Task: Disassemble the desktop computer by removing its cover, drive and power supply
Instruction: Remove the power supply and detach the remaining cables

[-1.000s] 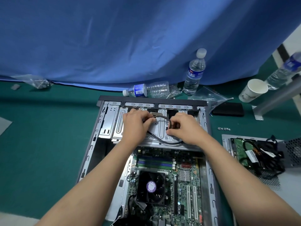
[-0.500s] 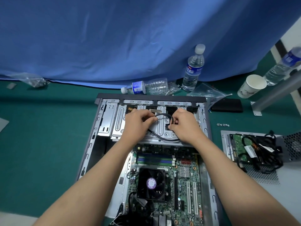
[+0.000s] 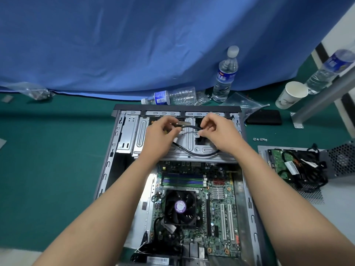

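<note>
Right now the left hand (image 3: 160, 138) and the right hand (image 3: 217, 132) are both pinching a black cable (image 3: 192, 153) over the silver drive cage (image 3: 180, 143) at the far end of the open computer case (image 3: 107, 166), which is lying flat on the green table (image 3: 48, 160). The cable is arching between the two hands and looping below them (its far connector is hidden behind the fingers). The power supply (image 3: 311, 167) is sitting apart on the right, beside the case.
</note>
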Motion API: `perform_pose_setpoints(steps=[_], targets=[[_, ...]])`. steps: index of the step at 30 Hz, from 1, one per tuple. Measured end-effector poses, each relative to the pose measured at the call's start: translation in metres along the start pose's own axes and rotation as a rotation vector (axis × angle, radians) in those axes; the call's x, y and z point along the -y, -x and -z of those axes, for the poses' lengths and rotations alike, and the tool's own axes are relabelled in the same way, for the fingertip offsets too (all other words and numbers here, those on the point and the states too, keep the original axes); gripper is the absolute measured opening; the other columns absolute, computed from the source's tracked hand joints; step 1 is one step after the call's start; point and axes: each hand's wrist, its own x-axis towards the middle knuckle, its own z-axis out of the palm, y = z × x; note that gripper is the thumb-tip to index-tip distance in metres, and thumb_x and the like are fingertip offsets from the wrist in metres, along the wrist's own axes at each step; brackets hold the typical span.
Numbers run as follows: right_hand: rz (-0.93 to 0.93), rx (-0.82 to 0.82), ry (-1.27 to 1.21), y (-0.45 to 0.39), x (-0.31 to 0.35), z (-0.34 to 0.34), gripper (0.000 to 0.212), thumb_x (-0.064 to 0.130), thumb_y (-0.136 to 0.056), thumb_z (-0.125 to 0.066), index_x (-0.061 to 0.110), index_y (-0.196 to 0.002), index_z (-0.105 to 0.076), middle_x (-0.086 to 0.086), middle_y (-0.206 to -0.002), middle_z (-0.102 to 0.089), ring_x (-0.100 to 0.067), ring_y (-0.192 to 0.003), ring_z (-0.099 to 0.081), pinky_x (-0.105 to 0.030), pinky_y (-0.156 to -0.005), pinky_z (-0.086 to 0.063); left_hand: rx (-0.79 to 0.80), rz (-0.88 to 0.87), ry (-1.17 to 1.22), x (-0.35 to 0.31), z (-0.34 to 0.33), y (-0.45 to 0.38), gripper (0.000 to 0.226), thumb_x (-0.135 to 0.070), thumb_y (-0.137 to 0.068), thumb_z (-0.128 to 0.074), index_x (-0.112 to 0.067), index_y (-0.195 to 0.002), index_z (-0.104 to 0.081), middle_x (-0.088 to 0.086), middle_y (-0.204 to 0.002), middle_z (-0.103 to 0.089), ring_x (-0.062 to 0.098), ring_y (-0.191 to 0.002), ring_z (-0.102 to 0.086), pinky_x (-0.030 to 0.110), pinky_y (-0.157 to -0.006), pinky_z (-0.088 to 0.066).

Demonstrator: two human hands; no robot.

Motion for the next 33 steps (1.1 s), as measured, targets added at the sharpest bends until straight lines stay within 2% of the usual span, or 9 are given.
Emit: perform_pose_setpoints(steps=[4,9,13,17,21,25,27,30,33], targets=[[0.006,-0.091,-0.018,0.008,-0.010,-0.003,0.017,0.008,-0.085,-0.066,0.019,-0.078,-0.056,0.009,-0.068,-0.055,-0.001,-0.058,-0.046,-0.007,-0.052,-0.037,-0.012,-0.043,-0.075,-0.003,-0.005,0.005,0.009,-0.018,-0.087,-0.066,-0.025,-0.091,-0.066,-0.014,-0.084,-0.062,0.010,-0.084,-0.055,0.015,-0.069,-0.038],[0.034,-0.150,0.081,0.009,-0.013,-0.017,0.018,0.007,-0.086,-0.063,0.020,-0.078,-0.054,0.010,-0.068,-0.052,-0.004,-0.059,-0.045,-0.010,-0.053,-0.036,-0.018,-0.121,-0.229,-0.006,-0.006,0.007,0.014,-0.021,-0.089,-0.064,-0.020,-0.101,-0.072,-0.004,-0.103,-0.054,0.019,-0.108,-0.048,0.034,-0.095,-0.039],[0.076,-0.065,0.249,0.010,-0.013,-0.024,0.016,0.010,-0.086,-0.064,0.019,-0.076,-0.056,0.011,-0.070,-0.055,-0.008,-0.066,-0.051,-0.025,-0.062,-0.039,0.041,-0.170,-0.341,-0.002,-0.003,0.014,0.014,-0.022,-0.089,-0.064,-0.021,-0.099,-0.074,-0.004,-0.101,-0.061,0.019,-0.103,-0.047,0.035,-0.092,-0.036],[0.062,0.042,0.249,0.009,-0.008,-0.011,0.014,0.015,-0.089,-0.061,0.022,-0.077,-0.060,0.009,-0.072,-0.058,-0.010,-0.067,-0.053,-0.025,-0.063,-0.039,0.088,-0.209,-0.383,-0.002,-0.004,0.020,0.018,-0.026,-0.089,-0.063,-0.024,-0.105,-0.072,-0.008,-0.097,-0.059,0.017,-0.099,-0.046,0.039,-0.096,-0.034],[0.155,0.102,0.453,0.013,-0.005,-0.006,0.018,0.016,-0.093,-0.049,0.017,-0.090,-0.067,0.003,-0.089,-0.056,-0.016,-0.092,-0.050,-0.031,-0.078,-0.040,0.206,-0.262,-0.479,-0.001,-0.006,0.021,0.038,-0.045,-0.088,-0.060,-0.029,-0.123,-0.063,-0.009,-0.114,-0.052,0.014,-0.112,-0.041,0.034,-0.106,-0.019],[0.185,0.113,0.489,0.024,-0.012,-0.001,0.027,0.016,-0.094,-0.045,0.019,-0.104,-0.069,0.001,-0.110,-0.055,-0.018,-0.108,-0.040,-0.034,-0.096,-0.036,0.310,-0.338,-0.614,0.003,-0.003,0.022,0.060,-0.061,-0.078,-0.061,-0.035,-0.132,-0.053,-0.016,-0.116,-0.041,0.009,-0.120,-0.030,0.033,-0.110,-0.002],[0.174,-0.029,0.356,0.035,-0.016,-0.003,0.025,0.015,-0.094,-0.047,0.018,-0.103,-0.069,0.003,-0.106,-0.053,-0.014,-0.102,-0.041,-0.028,-0.092,-0.035,0.285,-0.370,-0.638,0.004,-0.004,0.021,0.056,-0.060,-0.080,-0.060,-0.036,-0.130,-0.055,-0.016,-0.115,-0.042,0.010,-0.120,-0.031,0.033,-0.110,-0.002],[0.104,-0.351,0.072,0.058,-0.018,-0.010,0.020,0.009,-0.091,-0.050,0.015,-0.091,-0.070,0.004,-0.083,-0.054,-0.007,-0.073,-0.047,-0.026,-0.072,-0.036,0.262,-0.401,-0.642,0.002,-0.014,0.021,0.041,-0.053,-0.088,-0.054,-0.034,-0.124,-0.061,-0.012,-0.119,-0.050,0.014,-0.119,-0.034,0.033,-0.107,-0.006],[0.020,-0.397,-0.055,0.083,-0.019,-0.026,0.020,0.007,-0.090,-0.050,0.013,-0.082,-0.067,0.001,-0.061,-0.059,-0.017,-0.056,-0.053,-0.034,-0.058,-0.045,0.246,-0.444,-0.685,-0.004,-0.030,0.022,0.026,-0.041,-0.092,-0.056,-0.030,-0.113,-0.067,-0.009,-0.119,-0.054,0.018,-0.117,-0.036,0.031,-0.103,-0.009]])
